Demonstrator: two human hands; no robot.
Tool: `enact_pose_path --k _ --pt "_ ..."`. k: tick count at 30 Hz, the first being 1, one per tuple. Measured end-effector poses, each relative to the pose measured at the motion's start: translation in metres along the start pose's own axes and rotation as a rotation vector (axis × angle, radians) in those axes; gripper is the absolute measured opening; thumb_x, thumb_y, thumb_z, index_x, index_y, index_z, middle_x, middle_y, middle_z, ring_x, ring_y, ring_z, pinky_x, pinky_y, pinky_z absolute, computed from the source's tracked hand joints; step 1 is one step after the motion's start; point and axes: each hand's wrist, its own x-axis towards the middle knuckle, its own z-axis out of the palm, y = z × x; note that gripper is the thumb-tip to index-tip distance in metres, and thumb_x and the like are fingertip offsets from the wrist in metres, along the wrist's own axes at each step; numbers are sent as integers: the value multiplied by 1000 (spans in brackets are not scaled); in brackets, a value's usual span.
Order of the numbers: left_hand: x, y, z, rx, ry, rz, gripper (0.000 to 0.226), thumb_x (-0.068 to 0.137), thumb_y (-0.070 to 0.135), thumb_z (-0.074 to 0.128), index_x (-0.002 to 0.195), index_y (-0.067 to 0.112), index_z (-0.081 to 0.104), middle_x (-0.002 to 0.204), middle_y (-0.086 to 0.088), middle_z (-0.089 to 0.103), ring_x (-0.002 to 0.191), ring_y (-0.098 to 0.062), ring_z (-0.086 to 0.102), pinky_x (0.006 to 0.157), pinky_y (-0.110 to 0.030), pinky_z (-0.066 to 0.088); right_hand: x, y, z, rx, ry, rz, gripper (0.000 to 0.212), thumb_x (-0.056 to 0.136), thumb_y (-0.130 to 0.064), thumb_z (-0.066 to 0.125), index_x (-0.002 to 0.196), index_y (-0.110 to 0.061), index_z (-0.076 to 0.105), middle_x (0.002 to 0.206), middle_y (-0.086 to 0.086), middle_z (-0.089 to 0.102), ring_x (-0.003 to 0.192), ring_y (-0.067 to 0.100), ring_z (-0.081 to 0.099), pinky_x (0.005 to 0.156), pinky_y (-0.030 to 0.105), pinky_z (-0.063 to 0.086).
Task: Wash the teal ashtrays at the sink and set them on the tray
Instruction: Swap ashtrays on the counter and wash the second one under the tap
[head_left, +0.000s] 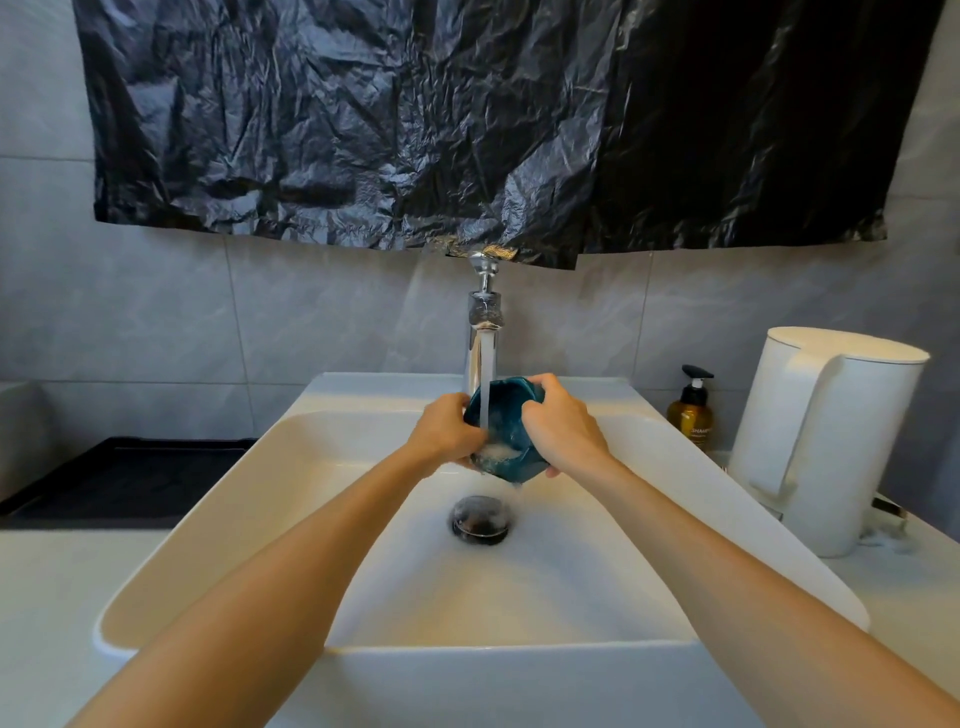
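Observation:
A teal ashtray (503, 415) is held tilted toward me over the white sink (218, 519), under the running chrome faucet (483, 322). Water hits the inside of the ashtray and foams at its lower rim. My left hand (447, 428) grips its left edge. My right hand (563, 428) grips its right edge, thumb over the rim. The black tray (130, 478) lies on the counter left of the sink, and nothing shows on the part I can see.
A dark round drain plug (480, 519) sits in the basin below the hands. At the right stand an amber pump bottle (691, 410) and a tall white kettle (826, 436). Black plastic sheeting (493, 119) hangs on the tiled wall above the faucet.

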Motion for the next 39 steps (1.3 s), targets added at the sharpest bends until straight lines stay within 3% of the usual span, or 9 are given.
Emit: enact_pose_path --k 3,7,11,16,21,26,31,34,39 --pt "-2 0 -5 338 83 179 24 94 12 51 115 5 59 108 -14 65 85 -25 59 70 -28 49 -1 -2 -2 -60 -62 -25 37 93 -23 35 129 -31 42 108 1 53 84 23 55 60 32 56" --pt "-5 0 -8 441 84 156 32 98 30 45 92 4 63 83 -11 61 63 -22 58 56 -26 49 -1 -3 -5 -120 -100 -53 35 91 -23 38 124 -31 50 109 4 58 92 26 54 74 33 48" --pt "-6 0 3 124 4 45 17 94 8 49 104 1 60 98 -15 63 81 -23 57 65 -28 47 2 -1 -5 -69 -72 -3 36 88 -22 38 119 -30 54 112 7 61 94 28 55 72 33 44" --pt "-12 1 7 -496 -333 -154 50 84 -19 48 124 10 46 116 -13 55 110 -29 56 83 -38 55 4 0 -9 -83 -43 -1 34 90 -22 38 120 -29 53 110 7 61 93 27 55 67 31 41" --pt "-6 -1 9 -95 -127 -29 17 93 10 54 108 3 57 103 -13 62 89 -25 60 68 -29 54 5 1 -14 -119 -124 -17 21 87 -22 42 96 -28 59 92 5 61 84 24 54 66 30 40" --pt "-5 2 8 319 -50 106 34 95 38 51 86 6 62 82 -9 62 72 -21 55 58 -26 44 8 2 -15 -133 -232 12 14 79 -17 43 70 -21 53 78 4 58 80 26 53 62 32 34" --pt "-6 -1 8 21 -14 17 25 93 1 38 112 3 54 112 -19 61 98 -30 58 75 -36 51 8 2 -7 194 -109 42 28 73 -28 55 98 -34 65 100 -4 65 94 20 58 81 34 50" --pt "-8 1 8 -375 -94 -145 39 92 -9 35 125 8 47 120 -17 57 97 -31 61 60 -38 59 5 2 1 431 -55 46 35 81 -17 60 114 -28 56 115 0 60 101 19 56 81 30 48" --pt "-4 0 2 -760 -127 -259 49 88 -14 40 128 15 45 126 -14 55 100 -36 64 71 -53 58 -2 3 14 493 -106 47 52 90 -7 42 136 -30 32 127 4 51 105 23 53 79 36 55"
